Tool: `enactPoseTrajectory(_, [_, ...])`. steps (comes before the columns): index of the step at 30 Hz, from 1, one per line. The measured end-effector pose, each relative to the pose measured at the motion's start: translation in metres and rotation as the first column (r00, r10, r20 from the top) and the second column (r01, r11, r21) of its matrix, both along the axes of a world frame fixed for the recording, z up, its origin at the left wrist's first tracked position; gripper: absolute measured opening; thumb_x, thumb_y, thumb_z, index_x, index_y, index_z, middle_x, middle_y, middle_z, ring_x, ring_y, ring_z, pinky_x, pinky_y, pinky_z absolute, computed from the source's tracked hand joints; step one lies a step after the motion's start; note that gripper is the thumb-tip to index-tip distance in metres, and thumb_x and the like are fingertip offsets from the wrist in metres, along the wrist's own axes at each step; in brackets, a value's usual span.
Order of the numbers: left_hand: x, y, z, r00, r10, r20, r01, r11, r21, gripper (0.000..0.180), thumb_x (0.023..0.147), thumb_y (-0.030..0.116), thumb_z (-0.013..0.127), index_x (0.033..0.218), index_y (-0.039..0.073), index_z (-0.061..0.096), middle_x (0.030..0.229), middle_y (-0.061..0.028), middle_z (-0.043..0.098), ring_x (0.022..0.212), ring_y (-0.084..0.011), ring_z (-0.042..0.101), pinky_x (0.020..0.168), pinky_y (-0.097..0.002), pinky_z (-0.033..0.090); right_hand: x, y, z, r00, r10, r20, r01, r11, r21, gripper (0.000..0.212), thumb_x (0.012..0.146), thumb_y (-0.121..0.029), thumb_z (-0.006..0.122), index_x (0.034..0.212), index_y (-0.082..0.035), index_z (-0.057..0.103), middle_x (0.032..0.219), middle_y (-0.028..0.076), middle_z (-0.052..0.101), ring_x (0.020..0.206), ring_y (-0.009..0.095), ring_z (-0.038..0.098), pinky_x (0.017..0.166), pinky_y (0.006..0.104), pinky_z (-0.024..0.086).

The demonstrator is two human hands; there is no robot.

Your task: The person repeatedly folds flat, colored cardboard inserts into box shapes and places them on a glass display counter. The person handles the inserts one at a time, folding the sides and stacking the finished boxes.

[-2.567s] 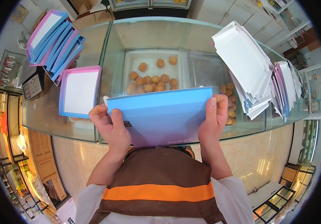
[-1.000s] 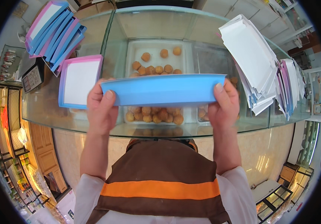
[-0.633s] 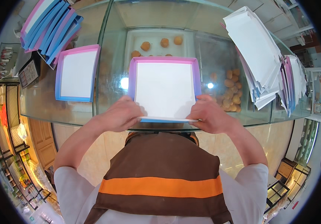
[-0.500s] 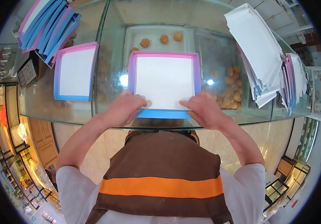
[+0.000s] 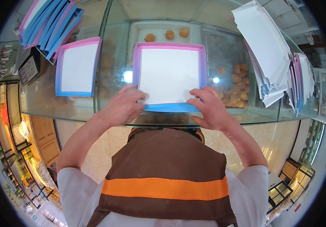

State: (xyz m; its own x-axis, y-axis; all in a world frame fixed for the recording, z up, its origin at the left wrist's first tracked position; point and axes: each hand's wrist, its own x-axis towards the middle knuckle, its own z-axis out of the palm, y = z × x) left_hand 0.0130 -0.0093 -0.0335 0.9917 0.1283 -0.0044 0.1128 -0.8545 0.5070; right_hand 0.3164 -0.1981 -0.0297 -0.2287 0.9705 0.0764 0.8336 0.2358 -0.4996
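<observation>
A shallow cardboard box (image 5: 170,72) with a white inside and pink-to-blue walls sits on the glass counter in front of me. Its near wall is blue and bows slightly outward. At its near left corner, my left hand (image 5: 123,106) is closed, the bent fingers straddling the side wall. My right hand (image 5: 212,108) is at the near right corner with its fingers spread, the fingertips at the wall and the thumb held apart below. A second box of the same kind (image 5: 79,68) lies to the left.
Nested blue and pink boxes (image 5: 51,26) lean at the far left beside a dark device (image 5: 29,70). At right stand stacks of white flat cardboard (image 5: 263,49). Under the glass are round brown baked pieces (image 5: 238,85) and a pale tray (image 5: 140,30). The counter's near glass edge (image 5: 163,125) runs before me.
The box has shifted slightly away from me. My right hand's fingers have spread and its thumb has come off the near wall. The view has tilted a little.
</observation>
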Motion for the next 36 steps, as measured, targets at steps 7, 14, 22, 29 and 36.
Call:
enactPoseTrajectory(7, [0.061,-0.033,-0.011,0.999,0.015,0.052,-0.016,1.000,0.008,0.028,0.082,0.016,0.078,0.105,0.010,0.062,0.108,-0.0093,0.059,0.104,-0.0300,0.058,0.100,-0.0453,0.044,-0.002,0.005,-0.016,0.993,-0.069,-0.095,0.067,0.997,-0.027,0.070,0.068,-0.015,0.089,0.130,-0.010,0.057,0.115,0.010,0.060,0.102,0.032,0.060,0.091,0.0438,0.047])
enactPoseTrajectory(14, [0.123,-0.049,-0.031,0.995,0.023,0.099,0.002,0.968,-0.250,0.035,0.082,0.018,0.081,0.110,0.013,0.060,0.107,-0.0092,0.057,0.100,-0.0308,0.057,0.089,-0.0429,0.045,0.013,-0.016,-0.022,0.983,-0.183,-0.030,0.185,0.979,0.081,0.074,0.068,-0.022,0.090,0.133,-0.010,0.057,0.112,0.008,0.062,0.100,0.028,0.061,0.089,0.0436,0.044])
enactPoseTrajectory(22, [0.125,-0.046,-0.027,0.994,0.022,0.109,0.003,0.974,-0.228,0.033,0.082,0.018,0.082,0.108,0.011,0.063,0.108,-0.0090,0.058,0.100,-0.0322,0.056,0.089,-0.0440,0.045,0.026,-0.019,-0.003,0.979,-0.122,0.166,0.107,0.990,0.097,0.055,0.063,-0.010,0.082,0.116,-0.007,0.066,0.119,0.010,0.062,0.109,0.029,0.058,0.090,0.0430,0.044])
enactPoseTrajectory(29, [0.131,-0.043,-0.025,0.992,0.007,0.125,0.012,0.989,-0.146,0.032,0.079,0.016,0.082,0.106,0.012,0.064,0.110,-0.0086,0.058,0.101,-0.0308,0.056,0.090,-0.0427,0.046,0.047,-0.006,0.003,0.994,-0.070,0.081,0.067,0.997,0.046,0.037,0.062,-0.011,0.087,0.090,-0.008,0.064,0.114,0.009,0.060,0.109,0.030,0.057,0.088,0.0422,0.048])
enactPoseTrajectory(36, [0.163,-0.062,-0.040,0.955,-0.039,0.294,0.067,0.994,-0.083,0.029,0.078,0.018,0.081,0.102,0.011,0.067,0.109,-0.0080,0.057,0.100,-0.0294,0.057,0.088,-0.0415,0.047,0.054,-0.006,-0.006,0.996,-0.083,-0.027,0.082,0.995,-0.056,0.040,0.060,-0.012,0.091,0.088,-0.008,0.064,0.114,0.009,0.059,0.106,0.032,0.057,0.085,0.0432,0.050])
